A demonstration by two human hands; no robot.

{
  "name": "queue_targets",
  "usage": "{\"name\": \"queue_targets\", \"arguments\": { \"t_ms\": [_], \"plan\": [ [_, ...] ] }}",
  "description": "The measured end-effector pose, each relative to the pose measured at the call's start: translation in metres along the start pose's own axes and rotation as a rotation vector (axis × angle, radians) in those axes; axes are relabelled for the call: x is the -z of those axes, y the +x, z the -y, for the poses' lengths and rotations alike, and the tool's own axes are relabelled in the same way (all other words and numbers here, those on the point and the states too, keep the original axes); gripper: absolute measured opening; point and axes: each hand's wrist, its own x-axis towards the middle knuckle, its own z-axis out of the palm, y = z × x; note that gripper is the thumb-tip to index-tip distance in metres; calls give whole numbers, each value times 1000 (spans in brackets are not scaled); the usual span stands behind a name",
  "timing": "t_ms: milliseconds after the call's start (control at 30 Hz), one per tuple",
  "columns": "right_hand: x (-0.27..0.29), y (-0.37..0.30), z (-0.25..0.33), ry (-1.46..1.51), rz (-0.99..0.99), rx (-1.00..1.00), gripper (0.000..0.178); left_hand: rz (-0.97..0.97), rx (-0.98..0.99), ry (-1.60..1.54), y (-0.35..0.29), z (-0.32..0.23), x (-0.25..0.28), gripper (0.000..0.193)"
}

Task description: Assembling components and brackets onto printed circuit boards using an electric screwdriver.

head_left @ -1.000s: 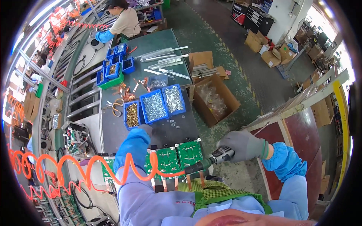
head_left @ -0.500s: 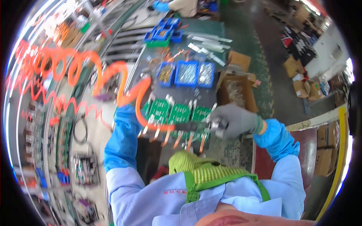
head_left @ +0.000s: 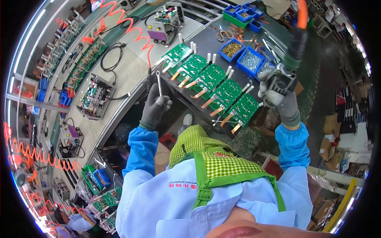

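My left hand (head_left: 154, 109), in a grey glove, closes around a metal wrench (head_left: 159, 82) whose ring end points up, away from me. It is near the left edge of the dark bench, beside the row of green circuit boards (head_left: 212, 75). Copper strips (head_left: 208, 102) stick out from the boards' near side, and white posts stand along their far side. My right hand (head_left: 286, 106), also gloved, grips an air-powered tool (head_left: 279, 83) with a dark hose fitting (head_left: 295, 49) and an orange hose. The tool is held up to the right of the boards, its working end unclear.
Blue bins of brass (head_left: 231, 50) and silver fasteners (head_left: 251, 60) stand behind the boards, with scissors (head_left: 223, 35) nearby. A purple-and-grey unit (head_left: 163, 24) sits at the upper left. A coiled orange hose (head_left: 139, 33) hangs down to the bench. An open carton (head_left: 266, 123) is at the right.
My view has swung, so the boards now lie slanted. The tool in my right hand has lifted away from the boards to the right. My left hand, hidden before, now shows with the wrench.
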Motion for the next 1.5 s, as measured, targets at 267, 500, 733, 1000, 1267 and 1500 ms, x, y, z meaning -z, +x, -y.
{"name": "queue_targets", "arguments": {
  "t_ms": [267,500,733,1000,1267,1500],
  "plan": [
    [-49,70,-24,55,-87,325,40,47,222,-144,37,10,55,54],
    [-112,165,-73,73,-270,430,42,199,485,292,124,54,158,35],
    [-160,229,-128,-83,-425,472,39,318,660,24,205,102,171,40],
    [-166,252,-157,-49,-418,490,38,520,695,-60,249,131,140,39],
    [-172,260,-171,101,-466,431,37,405,793,-113,260,138,114,43],
    [-170,256,-182,-56,-511,399,38,452,850,-150,262,133,111,35]
  ]
}}
